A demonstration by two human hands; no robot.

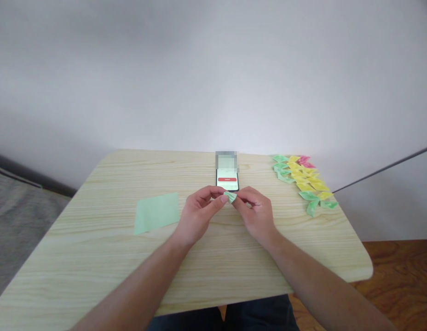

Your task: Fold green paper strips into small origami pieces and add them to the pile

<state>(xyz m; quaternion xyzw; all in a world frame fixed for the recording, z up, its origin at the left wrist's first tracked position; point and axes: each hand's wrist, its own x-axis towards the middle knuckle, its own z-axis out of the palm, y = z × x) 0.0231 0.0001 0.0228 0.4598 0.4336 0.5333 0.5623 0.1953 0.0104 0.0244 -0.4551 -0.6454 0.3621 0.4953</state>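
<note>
Between my two hands, over the middle of the table, is a small piece of folded green paper [230, 196] with pleat-like creases. My left hand [201, 209] pinches its left side between thumb and fingers. On the other side, the fingertips of my right hand [256, 211] close on its right edge. Just beyond the fingers lies a phone [227, 177] with a lit screen and a red bar on it. A flat sheet of green paper [156, 213] rests on the table to the left of my left hand.
Several folded paper pieces in yellow [305, 177], green [312, 202] and pink [306, 162] lie along the right side of the wooden table [106, 257]. A pale wall [213, 82] rises behind the table's far edge.
</note>
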